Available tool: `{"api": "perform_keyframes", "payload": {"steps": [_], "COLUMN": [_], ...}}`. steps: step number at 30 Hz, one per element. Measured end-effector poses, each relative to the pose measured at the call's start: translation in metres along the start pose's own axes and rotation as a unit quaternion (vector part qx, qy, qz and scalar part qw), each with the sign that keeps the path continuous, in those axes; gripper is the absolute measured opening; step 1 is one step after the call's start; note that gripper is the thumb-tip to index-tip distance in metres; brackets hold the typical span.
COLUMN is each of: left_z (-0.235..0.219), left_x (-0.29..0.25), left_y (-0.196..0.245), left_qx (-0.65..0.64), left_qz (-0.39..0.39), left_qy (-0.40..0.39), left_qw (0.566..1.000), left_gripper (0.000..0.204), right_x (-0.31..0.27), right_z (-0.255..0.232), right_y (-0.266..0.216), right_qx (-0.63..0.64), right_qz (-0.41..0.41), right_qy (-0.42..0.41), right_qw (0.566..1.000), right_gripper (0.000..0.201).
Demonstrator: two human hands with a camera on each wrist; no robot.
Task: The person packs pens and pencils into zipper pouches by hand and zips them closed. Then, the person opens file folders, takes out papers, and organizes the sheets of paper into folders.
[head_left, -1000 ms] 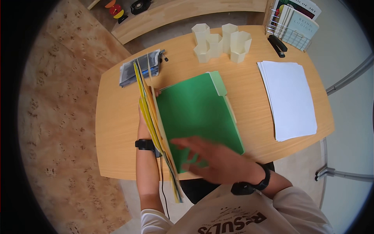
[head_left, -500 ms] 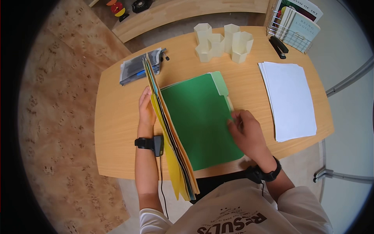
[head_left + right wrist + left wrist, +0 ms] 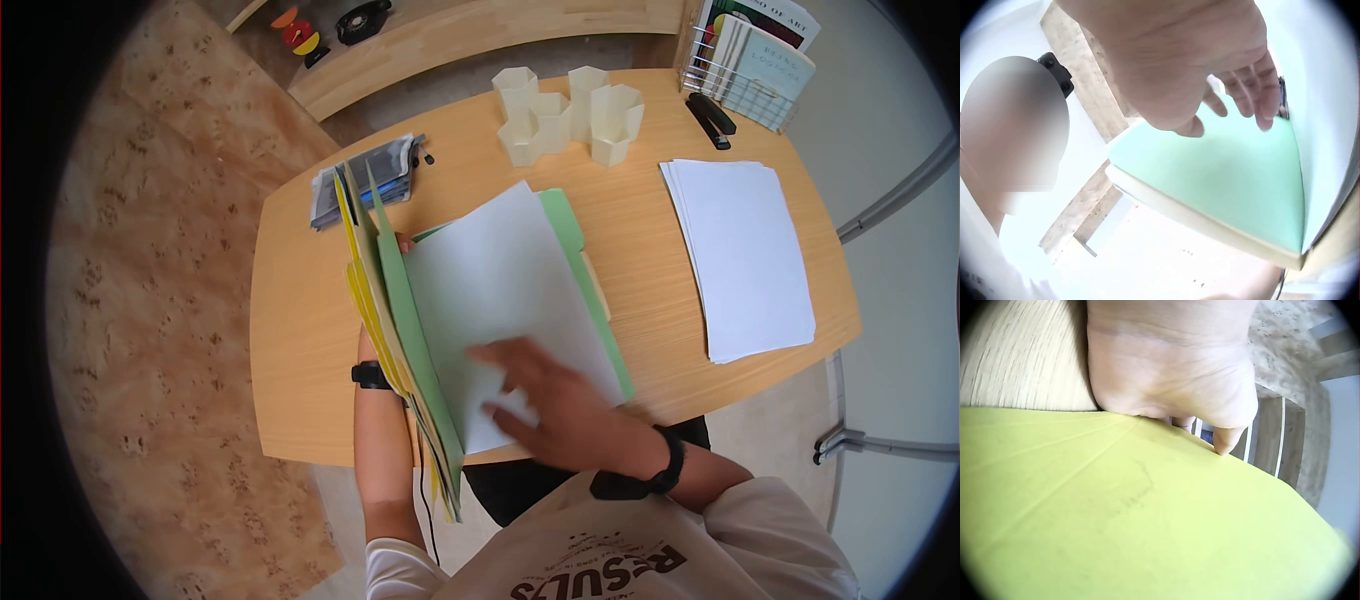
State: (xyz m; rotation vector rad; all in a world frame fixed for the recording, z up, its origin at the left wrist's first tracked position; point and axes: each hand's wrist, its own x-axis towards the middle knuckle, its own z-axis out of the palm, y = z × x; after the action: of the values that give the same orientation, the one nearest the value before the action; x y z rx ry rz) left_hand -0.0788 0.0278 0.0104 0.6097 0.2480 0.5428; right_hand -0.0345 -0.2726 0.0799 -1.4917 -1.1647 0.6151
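In the head view, a light green folder lies open; its raised cover (image 3: 403, 310) stands with several yellow and cream folders (image 3: 368, 300) at the left. White paper (image 3: 490, 270) covers its right side. The left hand, mostly hidden behind the raised folders, shows fingertips (image 3: 404, 243) at their upper edge; in the left wrist view that hand (image 3: 1172, 375) rests against a yellow folder (image 3: 1135, 512) with fingers bent over its edge. Above the paper is the blurred right hand (image 3: 555, 405), fingers apart and holding nothing. The right wrist view has it (image 3: 1191, 69) beside the light green cover (image 3: 1229, 169).
Grey pouches (image 3: 365, 180) lie at the table's back left, with hexagonal cream holders (image 3: 550, 122) at the back. A black stapler (image 3: 711, 120) is near a wire rack (image 3: 745, 90) of books. White sheets (image 3: 740, 260) are stacked on the right.
The dark green cover has turned over to the left and joined the upright folders, uncovering white paper. My right hand moved from the folder's right edge leftward over the paper.
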Motion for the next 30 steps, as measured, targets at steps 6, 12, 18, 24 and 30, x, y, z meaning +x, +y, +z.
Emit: {"api": "perform_keyframes", "payload": {"steps": [6,12,18,24,30], "left_z": [0.016,0.017,0.021,0.018,0.004], "left_x": [-0.013,-0.011,-0.016,-0.022,-0.014], "left_y": [-0.005,-0.007,-0.004,-0.003,-0.007], "left_qx": [0.244,0.26,0.285,0.277,0.187], "left_qz": [0.174,0.213,0.179,0.142,0.099], "left_qy": [-0.182,-0.162,-0.12,-0.065,0.0], "left_qw": [0.937,0.928,0.934,0.948,0.977], "left_gripper": [0.016,0.019,0.019,0.019,0.018], "right_x": [-0.011,-0.009,-0.004,-0.044,-0.129], "right_z": [-0.035,-0.039,-0.046,-0.151,-0.278], "right_y": [0.049,0.047,0.037,0.053,0.078], "right_qx": [-0.359,-0.316,-0.226,-0.232,-0.216], "right_qz": [0.177,0.23,0.226,0.254,0.293], "right_qy": [0.169,0.106,0.069,0.247,0.354], "right_qw": [0.901,0.914,0.945,0.906,0.862], "right_gripper": [0.041,0.034,0.027,0.031,0.024]}}
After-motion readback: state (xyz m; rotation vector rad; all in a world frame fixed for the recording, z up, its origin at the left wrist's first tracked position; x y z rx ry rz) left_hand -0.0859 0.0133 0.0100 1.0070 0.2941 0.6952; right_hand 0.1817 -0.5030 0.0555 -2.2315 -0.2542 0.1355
